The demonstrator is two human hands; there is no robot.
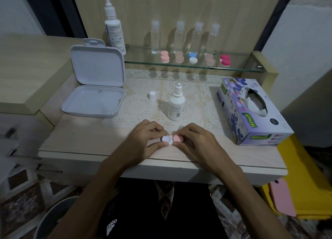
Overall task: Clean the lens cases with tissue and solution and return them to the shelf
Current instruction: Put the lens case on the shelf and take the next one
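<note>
**Both hands pinch one lens case at the table's near edge**

The person's left hand [147, 140] and right hand [194, 141] meet over the near edge of the table [80, 141]. Between them sits a lens case [170, 139]: the left fingers curl closely round its white cap, the right fingers pinch its pink cap. Both grips are narrow, thumbs below and fingertips above. Whether the case rests on the surface or is held just above it cannot be told.

Just behind the hands stands an uncapped solution bottle [176, 104] on a lace mat [140, 104], with its small white cap [152, 96] upright to the left. Further left, a white plastic box [95, 87] lies open, its lid standing up. To the right, a tissue box [251, 113] lies at an angle, tissue showing in its opening.

Beyond these, a glass shelf [242, 69] runs along the wooden back panel. It carries five more lens cases: pale pink [165, 57], peach [179, 57], blue and white [193, 58], another peach [210, 60] and deep pink [225, 60]. Four clear bottles [155, 37] stand in a row behind them, and a taller white bottle [115, 26] stands at the shelf's left end.
</note>
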